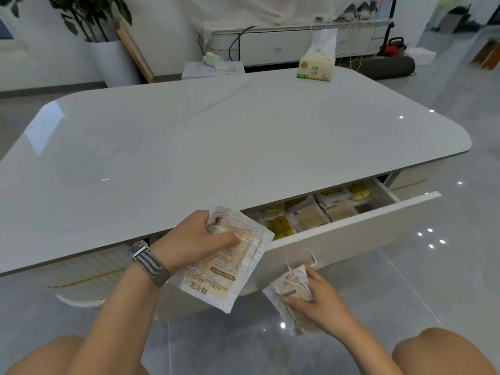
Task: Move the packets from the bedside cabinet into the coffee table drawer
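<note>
White packets (216,269) read "HAND WARMER", left hand (194,239).

You have two hands in view, your left hand (194,239) gripping a stack of hand-warmer packets (230,255) that looks like two or three, the edges too close to count surely, and your right hand (322,299) pinching a smaller bunch of packets (292,290), at least two. In the one open drawer (351,239) at the near right you can count roughly eight packets in the drawer (311,215), though some overlap and the far ones hide under the one coffee table (216,147). On its far edge stands one tissue pack (316,63)
</note>
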`<state>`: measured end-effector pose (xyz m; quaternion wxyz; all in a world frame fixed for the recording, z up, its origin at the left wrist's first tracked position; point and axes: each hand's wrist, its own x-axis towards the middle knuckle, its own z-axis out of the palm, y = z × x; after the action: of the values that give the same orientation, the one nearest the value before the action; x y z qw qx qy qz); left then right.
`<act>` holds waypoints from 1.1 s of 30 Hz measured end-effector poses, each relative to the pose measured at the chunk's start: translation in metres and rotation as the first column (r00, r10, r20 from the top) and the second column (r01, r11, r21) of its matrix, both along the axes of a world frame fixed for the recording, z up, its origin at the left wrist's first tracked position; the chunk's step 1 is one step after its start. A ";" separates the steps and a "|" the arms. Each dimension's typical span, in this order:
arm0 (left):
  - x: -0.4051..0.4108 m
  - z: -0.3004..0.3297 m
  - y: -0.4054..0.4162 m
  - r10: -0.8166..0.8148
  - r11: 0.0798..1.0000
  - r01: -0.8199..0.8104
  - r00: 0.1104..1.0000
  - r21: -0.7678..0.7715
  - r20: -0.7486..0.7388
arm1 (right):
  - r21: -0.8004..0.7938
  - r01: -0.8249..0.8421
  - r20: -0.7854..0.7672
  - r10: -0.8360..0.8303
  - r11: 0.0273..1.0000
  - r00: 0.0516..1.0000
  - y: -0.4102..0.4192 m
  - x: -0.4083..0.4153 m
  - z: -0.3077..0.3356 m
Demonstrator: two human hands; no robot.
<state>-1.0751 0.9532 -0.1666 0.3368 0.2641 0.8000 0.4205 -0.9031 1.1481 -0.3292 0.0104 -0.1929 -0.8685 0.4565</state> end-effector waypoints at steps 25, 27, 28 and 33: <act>0.043 -0.023 0.011 0.242 0.932 -0.282 0.952 0.227 0.188 | -0.911 0.186 0.023 -0.405 0.367 0.914 -0.039 -0.005 0.140; 0.049 -0.022 0.017 0.240 0.936 -0.276 0.954 0.219 0.179 | -0.930 0.183 0.040 -0.408 0.318 0.912 -0.048 -0.017 0.133; 0.051 -0.022 0.020 0.248 0.930 -0.293 0.946 0.223 0.209 | -0.935 0.185 0.047 -0.411 0.303 0.910 -0.051 -0.021 0.131; 0.048 -0.030 0.022 0.314 0.909 -0.387 0.880 0.155 0.357 | -0.894 0.215 0.035 -0.417 0.393 0.908 -0.061 -0.028 0.116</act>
<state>-1.0269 0.9754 -0.1964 0.3500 0.0772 0.7162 0.5988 -0.9316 1.0870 -0.2133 0.0810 -0.2863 -0.4460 0.8441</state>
